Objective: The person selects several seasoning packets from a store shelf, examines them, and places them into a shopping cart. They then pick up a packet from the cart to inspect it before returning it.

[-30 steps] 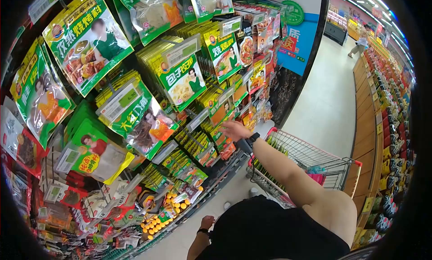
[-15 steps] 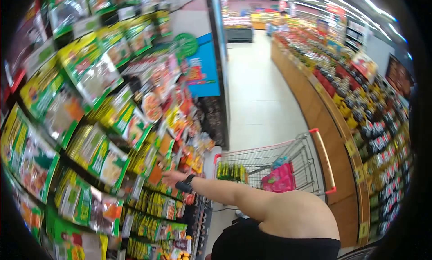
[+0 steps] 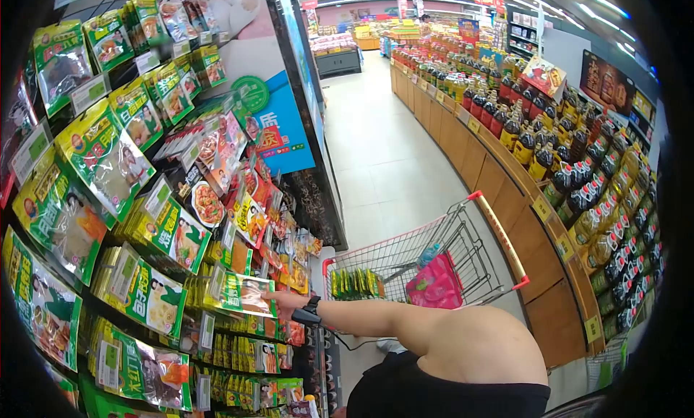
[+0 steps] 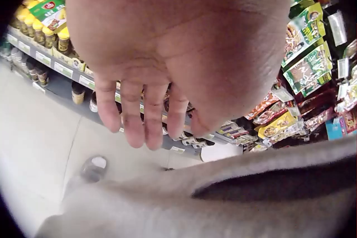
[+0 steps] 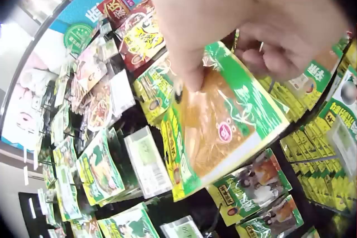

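My right hand point(image 3: 290, 302) is at the hanging seasoning packets on the left. In the right wrist view its thumb point(image 5: 192, 76) lies on the front of a green and yellow seasoning packet point(image 5: 223, 121) with brown powder behind a clear window, and the fingers curl behind it. The head view has this packet point(image 3: 246, 293) tilted outward from its row. My left hand point(image 4: 167, 54) hangs low with loosely extended fingers and nothing in it, near shelves of yellow-capped jars point(image 4: 38, 21).
A shopping cart point(image 3: 405, 255) stands right of the rack, holding green packets point(image 3: 356, 283) and a pink bag point(image 3: 435, 280). Price tags point(image 5: 148, 160) stick out among the packets. A wooden counter point(image 3: 499, 186) with bottles lines the aisle's right side.
The head view has swung right, bringing in more of the cart and aisle. My right hand, earlier reaching with nothing visibly held, now pinches the seasoning packet.
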A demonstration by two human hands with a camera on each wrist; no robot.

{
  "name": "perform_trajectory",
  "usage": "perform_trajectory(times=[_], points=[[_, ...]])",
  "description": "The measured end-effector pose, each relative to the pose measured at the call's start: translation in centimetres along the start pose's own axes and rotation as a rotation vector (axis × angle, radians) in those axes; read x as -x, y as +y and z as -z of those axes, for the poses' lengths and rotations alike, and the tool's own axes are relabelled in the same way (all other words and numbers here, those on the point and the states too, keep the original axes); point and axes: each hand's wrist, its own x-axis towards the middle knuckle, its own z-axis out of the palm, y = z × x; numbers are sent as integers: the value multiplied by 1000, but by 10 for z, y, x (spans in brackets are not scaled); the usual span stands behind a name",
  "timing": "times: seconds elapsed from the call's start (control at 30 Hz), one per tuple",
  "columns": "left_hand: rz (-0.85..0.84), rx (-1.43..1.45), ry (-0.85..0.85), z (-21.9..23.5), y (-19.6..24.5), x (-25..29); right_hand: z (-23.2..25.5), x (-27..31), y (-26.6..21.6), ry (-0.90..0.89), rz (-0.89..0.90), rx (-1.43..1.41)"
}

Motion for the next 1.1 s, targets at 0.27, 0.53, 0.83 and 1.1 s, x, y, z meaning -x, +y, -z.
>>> perform_trajectory(times=[0.27, 0.53, 0.83, 1.1], points=[[-77, -86, -1, 22, -1, -17, -7, 100, -28, 51, 117, -200], [-127, 809, -36, 61, 91, -67, 52, 175, -1, 177, 114, 159], [-328, 1158, 109, 71, 264, -38, 58, 198, 48, 231, -162, 846], [-490, 697, 514, 78, 282, -42, 59, 208, 27, 177, -53, 1011]])
